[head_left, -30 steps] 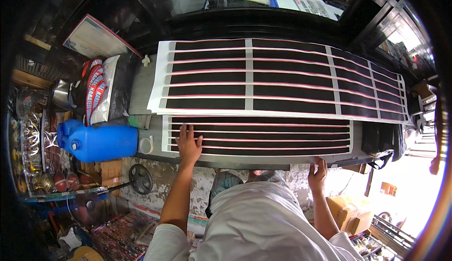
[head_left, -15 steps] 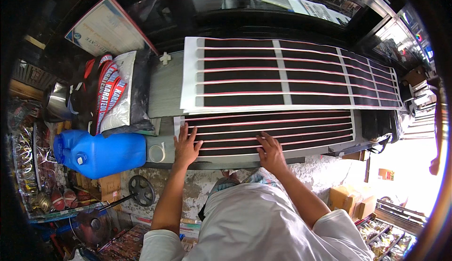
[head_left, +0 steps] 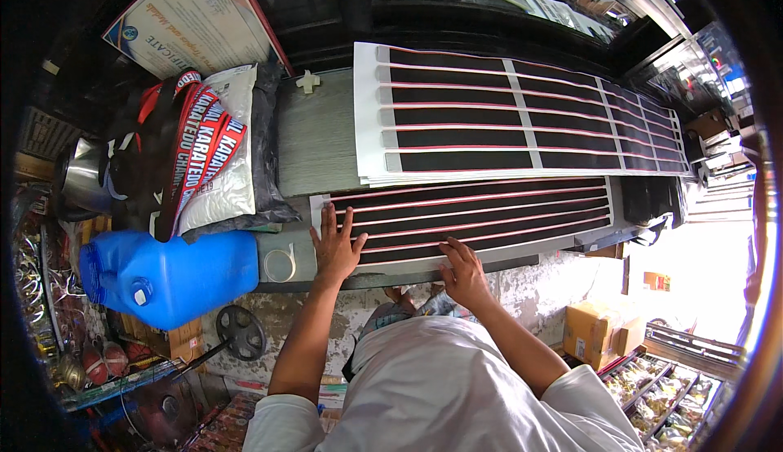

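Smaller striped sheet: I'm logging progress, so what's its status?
Left hand spread on smaller striped sheet, left end; right hand over near edge. Sheet lies flat. Larger striped sheet along far side; tape roll to left.

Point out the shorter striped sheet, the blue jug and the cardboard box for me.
Shorter striped sheet (head_left: 477, 217): head view, on the middle of its striped face.
Blue jug (head_left: 194, 268): head view, on its body, right of the cap.
Cardboard box (head_left: 592, 335): head view, on its tan outer surface.
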Available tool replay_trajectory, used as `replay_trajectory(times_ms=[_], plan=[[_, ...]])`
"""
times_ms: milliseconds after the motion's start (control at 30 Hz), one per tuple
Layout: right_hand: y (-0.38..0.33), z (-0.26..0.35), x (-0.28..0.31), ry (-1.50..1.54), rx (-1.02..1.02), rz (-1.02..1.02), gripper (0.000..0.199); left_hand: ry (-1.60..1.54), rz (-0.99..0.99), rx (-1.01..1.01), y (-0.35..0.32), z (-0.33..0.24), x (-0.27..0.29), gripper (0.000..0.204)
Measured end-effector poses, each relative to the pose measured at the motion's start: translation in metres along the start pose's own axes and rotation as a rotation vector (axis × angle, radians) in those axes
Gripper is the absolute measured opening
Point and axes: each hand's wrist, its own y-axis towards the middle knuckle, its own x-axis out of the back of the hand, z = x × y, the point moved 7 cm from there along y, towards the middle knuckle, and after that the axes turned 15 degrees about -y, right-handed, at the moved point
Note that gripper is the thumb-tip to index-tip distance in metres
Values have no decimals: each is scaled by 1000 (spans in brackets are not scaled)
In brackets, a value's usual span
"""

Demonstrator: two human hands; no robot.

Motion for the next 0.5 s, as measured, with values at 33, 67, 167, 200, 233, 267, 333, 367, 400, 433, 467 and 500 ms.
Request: replay_trajectory(times_ms=[33, 67, 167, 200, 233, 267, 333, 367, 400, 433, 467, 500], plan=[[-6, -4, -1, -8, -19, 3, 51, -2, -5, -4, 0, 0, 0, 78], [-12, -8, -2, -15, -37, 7, 51, 4, 4, 1, 1, 0, -1, 78], [-25, -10, -2, -20, -87, 31, 52, 18, 9, 8, 1, -2, -1, 78], [-28, -10, -3, -30, -101, 36, 52, 16, -2, 0, 1, -2, 0, 78], [-30, -10, -5, -32, -103, 36, 52, 14, -12, -8, 0, -3, 1, 78], [-32, -11, -7, -33, -105, 37, 52, 10, -17, -11, 0, -2, 1, 78], [-33, -9, -8, -31, -113, 42, 52, 0, -27, -14, 0, -3, 1, 77], [-34, -9, -9, -27, -119, 46, 52, -1, -24, -23, 0, -4, 1, 77], [-34, -9, -9, -24, -125, 51, 51, -2, -21, -33, 1, -5, 1, 78], [-35, -8, -10, -26, -125, 50, 52, -4, -18, -42, 1, -6, 1, 78], [-35, -8, -10, -27, -125, 50, 52, 7, 7, -50, 1, -6, 0, 79], [-34, -9, -10, -28, -124, 48, 52, 18, 30, -59, 2, -7, 0, 80]])
